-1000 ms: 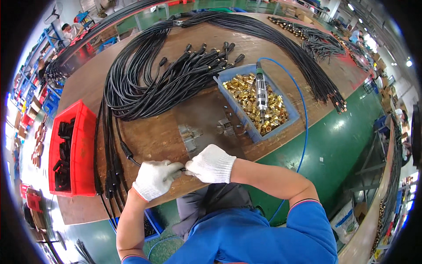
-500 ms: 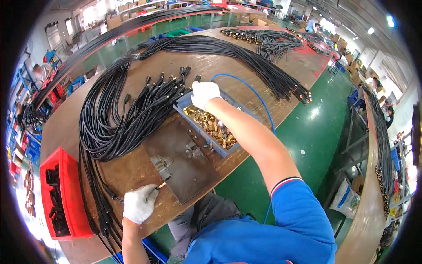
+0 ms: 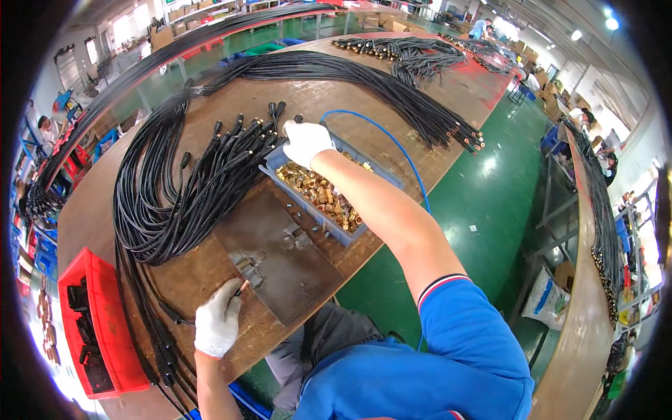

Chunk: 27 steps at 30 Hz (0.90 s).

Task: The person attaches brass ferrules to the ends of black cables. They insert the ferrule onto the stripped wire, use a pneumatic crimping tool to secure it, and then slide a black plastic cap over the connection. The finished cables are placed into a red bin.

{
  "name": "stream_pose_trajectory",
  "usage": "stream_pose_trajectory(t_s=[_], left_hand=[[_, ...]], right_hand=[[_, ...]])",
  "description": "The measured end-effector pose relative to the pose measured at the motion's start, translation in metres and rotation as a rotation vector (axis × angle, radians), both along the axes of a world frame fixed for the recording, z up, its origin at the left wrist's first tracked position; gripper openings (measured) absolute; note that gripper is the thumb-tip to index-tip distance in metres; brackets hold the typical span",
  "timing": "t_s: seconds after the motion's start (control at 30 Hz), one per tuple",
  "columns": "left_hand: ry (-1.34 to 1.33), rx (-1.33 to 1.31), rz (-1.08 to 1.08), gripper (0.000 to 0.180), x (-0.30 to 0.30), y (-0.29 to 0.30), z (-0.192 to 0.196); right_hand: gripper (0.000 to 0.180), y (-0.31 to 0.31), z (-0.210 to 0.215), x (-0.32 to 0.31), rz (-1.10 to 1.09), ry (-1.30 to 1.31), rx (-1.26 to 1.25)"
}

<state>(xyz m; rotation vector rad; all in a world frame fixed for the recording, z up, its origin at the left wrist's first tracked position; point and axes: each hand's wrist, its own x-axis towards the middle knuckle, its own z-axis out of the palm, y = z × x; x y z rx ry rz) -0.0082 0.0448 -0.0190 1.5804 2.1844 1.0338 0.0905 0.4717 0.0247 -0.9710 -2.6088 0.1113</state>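
Observation:
My left hand (image 3: 218, 322), in a white glove, is closed on a black cable (image 3: 183, 321) near the table's front edge. The cable's copper-coloured tip (image 3: 243, 285) sticks out past my fingers, beside a dark metal plate (image 3: 280, 280) with small metal blocks. Above the far end of a grey-blue bin (image 3: 323, 230) is my gloved right hand (image 3: 308, 145), fingers curled together. A black connector end (image 3: 299, 118) shows just beyond it; whatever those fingers hold is hidden. Brass fittings (image 3: 318, 189) fill the bin.
A bundle of black cables (image 3: 150, 189) curves across the table. At the near left stands a red bin (image 3: 119, 329) of black parts. A blue hose (image 3: 402, 150) arcs right of the fittings bin. Other people are at work in the background.
The whole view has shifted slightly. My left hand has turned a little, with the cable tip now pointing more upward. My right hand has moved slightly left at the bin's far end.

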Motion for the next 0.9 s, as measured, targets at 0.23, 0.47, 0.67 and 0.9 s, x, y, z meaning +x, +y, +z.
stream_pose_trajectory(t_s=[0.23,0.47,0.67,0.9], left_hand=[[0.036,0.082,0.020,0.038,-0.005,-0.009,0.003],[-0.012,0.061,0.065,0.038,-0.007,-0.006,0.011],[-0.041,0.085,0.079,0.040,-0.007,-0.006,0.008],[-0.028,0.103,0.053,0.043,-0.006,-0.004,0.012]], right_hand=[[0.028,-0.088,0.015,0.005,0.268,0.886,-1.327],[0.023,-0.191,-0.035,0.037,0.370,0.904,-1.817],[0.023,-0.223,-0.064,0.038,0.412,0.847,-1.929],[0.023,-0.228,-0.072,0.037,0.437,0.845,-1.992]])
